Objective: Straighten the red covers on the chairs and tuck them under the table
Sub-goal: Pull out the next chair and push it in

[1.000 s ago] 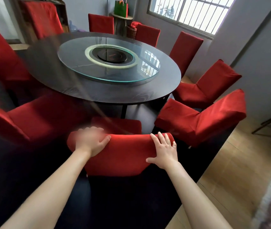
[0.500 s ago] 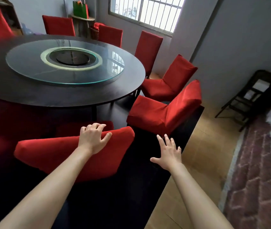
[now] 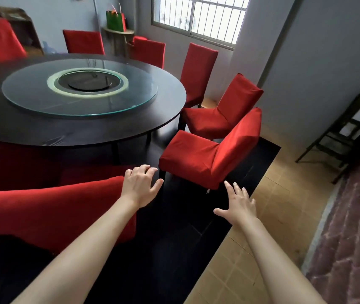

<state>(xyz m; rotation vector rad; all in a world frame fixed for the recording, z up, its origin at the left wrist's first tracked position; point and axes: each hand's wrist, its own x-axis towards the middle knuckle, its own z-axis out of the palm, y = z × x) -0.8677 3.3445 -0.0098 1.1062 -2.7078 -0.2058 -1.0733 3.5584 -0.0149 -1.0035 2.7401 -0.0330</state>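
A round dark table (image 3: 109,130) with a glass turntable (image 3: 80,93) fills the upper left. The nearest red-covered chair (image 3: 49,211) has its back at my lower left, its seat under the table edge. My left hand (image 3: 139,185) hovers just past that back's right corner, fingers spread, holding nothing. To the right stands a second red-covered chair (image 3: 207,159), pulled out from the table and angled. My right hand (image 3: 238,205) is open in the air below that chair's seat corner, apart from it. A third red-covered chair (image 3: 220,115) stands behind it, also out from the table.
More red-covered chairs (image 3: 198,71) ring the table's far side. A dark mat (image 3: 196,249) lies under the chairs; tan tiled floor (image 3: 268,227) is to its right. A dark folding stand (image 3: 350,132) is by the right wall, a reddish rug (image 3: 350,227) below it.
Both hands left the nearest chair's back: the right hand first, then the left. My view swung right toward the second chair, and both hands moved toward it.
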